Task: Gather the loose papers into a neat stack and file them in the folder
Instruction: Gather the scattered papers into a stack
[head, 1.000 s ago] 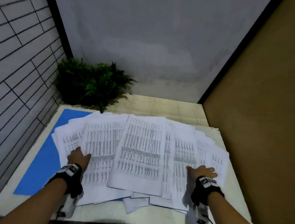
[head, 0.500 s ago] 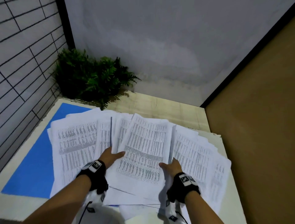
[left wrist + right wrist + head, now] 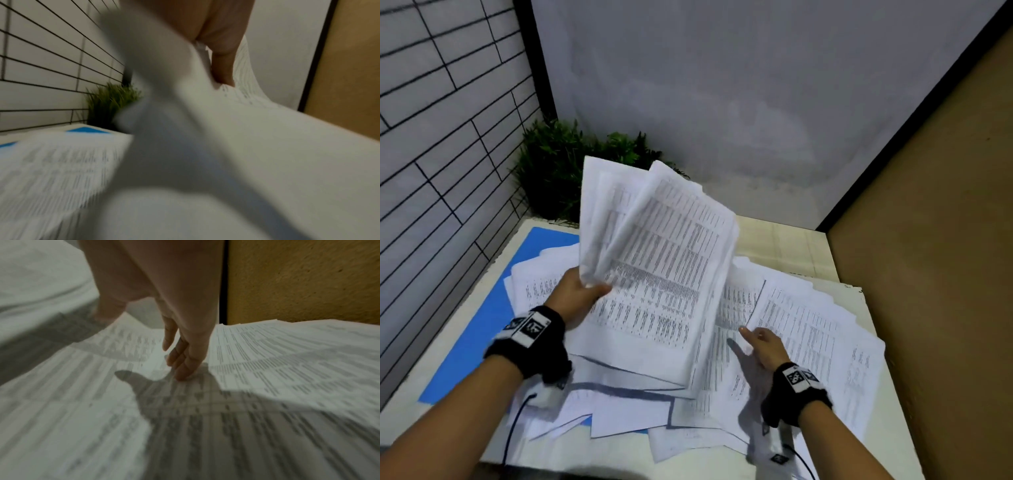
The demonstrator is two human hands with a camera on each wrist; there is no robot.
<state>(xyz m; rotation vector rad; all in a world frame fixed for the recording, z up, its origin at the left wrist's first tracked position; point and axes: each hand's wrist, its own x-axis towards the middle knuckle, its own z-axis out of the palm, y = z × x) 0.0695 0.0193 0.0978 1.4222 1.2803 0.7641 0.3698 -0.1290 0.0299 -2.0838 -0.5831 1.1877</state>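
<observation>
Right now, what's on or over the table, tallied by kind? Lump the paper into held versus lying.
Held bundle of papers, gripped by the left hand: 1
Spread of loose papers on the table, sheets too overlapped to count, right hand over it: 1
Blue folder: 1
Green plant: 1
Hands: 2
Total: 6

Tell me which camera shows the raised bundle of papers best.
The head view: the whole raised bundle shows, gripped by the left hand. The left wrist view gives a blurred close-up; the right wrist view catches only its blurred edge.
</observation>
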